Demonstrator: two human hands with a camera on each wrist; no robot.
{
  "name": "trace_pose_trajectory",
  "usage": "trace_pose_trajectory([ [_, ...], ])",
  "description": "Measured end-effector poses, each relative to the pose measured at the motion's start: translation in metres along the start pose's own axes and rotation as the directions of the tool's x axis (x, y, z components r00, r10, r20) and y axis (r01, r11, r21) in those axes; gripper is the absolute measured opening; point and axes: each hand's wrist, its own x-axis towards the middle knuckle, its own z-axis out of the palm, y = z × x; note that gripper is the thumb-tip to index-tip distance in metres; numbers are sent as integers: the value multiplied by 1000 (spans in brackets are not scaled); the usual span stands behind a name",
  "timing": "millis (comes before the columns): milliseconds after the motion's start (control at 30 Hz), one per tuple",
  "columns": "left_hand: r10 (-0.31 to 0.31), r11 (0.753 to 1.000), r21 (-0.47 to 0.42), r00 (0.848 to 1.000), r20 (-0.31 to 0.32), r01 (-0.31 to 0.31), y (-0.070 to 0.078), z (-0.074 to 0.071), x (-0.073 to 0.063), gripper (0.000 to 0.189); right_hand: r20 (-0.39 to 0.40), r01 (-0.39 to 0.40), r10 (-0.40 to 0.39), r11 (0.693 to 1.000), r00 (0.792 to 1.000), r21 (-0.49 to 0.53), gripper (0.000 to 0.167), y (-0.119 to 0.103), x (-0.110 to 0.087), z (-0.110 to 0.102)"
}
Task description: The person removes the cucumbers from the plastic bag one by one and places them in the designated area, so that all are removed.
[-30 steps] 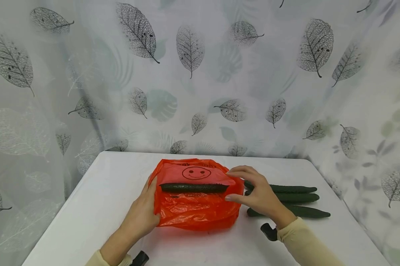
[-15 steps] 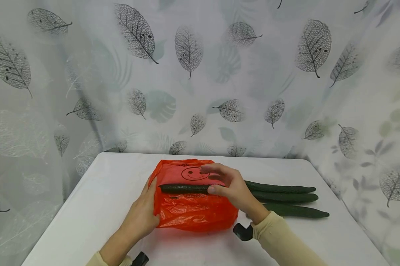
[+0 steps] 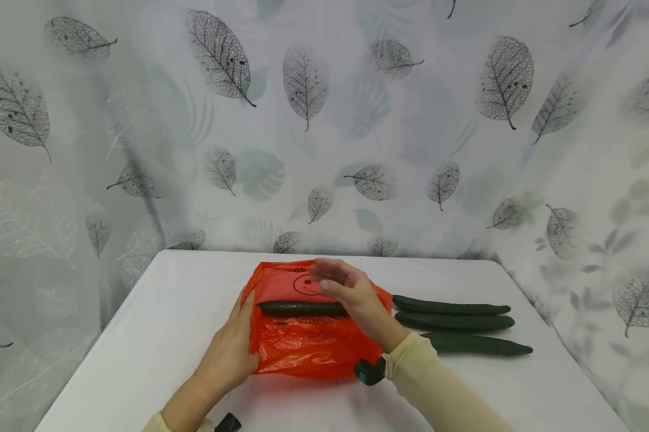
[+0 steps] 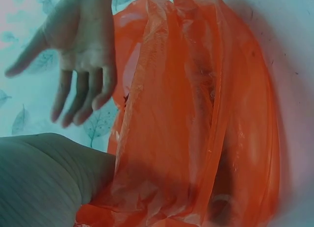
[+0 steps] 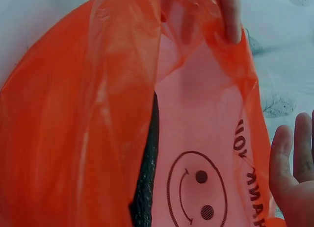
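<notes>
A red plastic bag with a printed smiley face lies on the white table, its mouth spread apart. Inside it lies a dark green cucumber, partly hidden by my right hand. My left hand grips the bag's left edge; some of its fingers show at the bag's rim in the right wrist view. My right hand hovers over the bag's right part, fingers extended and holding nothing. In the left wrist view, the right hand appears with its palm showing, beside the bag.
Three more cucumbers lie side by side to the right of the bag: a far one, a middle one and a near one. Behind the table hangs a leaf-patterned curtain.
My right hand has moved left from the bag's right edge to above the bag, its fingers straightening. The left hand keeps its hold, and the cucumbers stay in place.
</notes>
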Motion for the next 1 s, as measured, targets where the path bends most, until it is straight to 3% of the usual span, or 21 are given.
trace_pose_trajectory([
  [400,13,1000,-2,1000,-15,-14,0,1,0,105,-104,-103,93,990,990,-100,56,28,15,12],
  [633,22,1000,-6,1000,-15,-22,1,-1,3,107,-166,-121,92,978,982,-170,51,43,20,9],
  [1000,-2,1000,-5,1000,2,2,3,-1,0,106,-250,-201,132,939,959,-279,48,59,20,5],
])
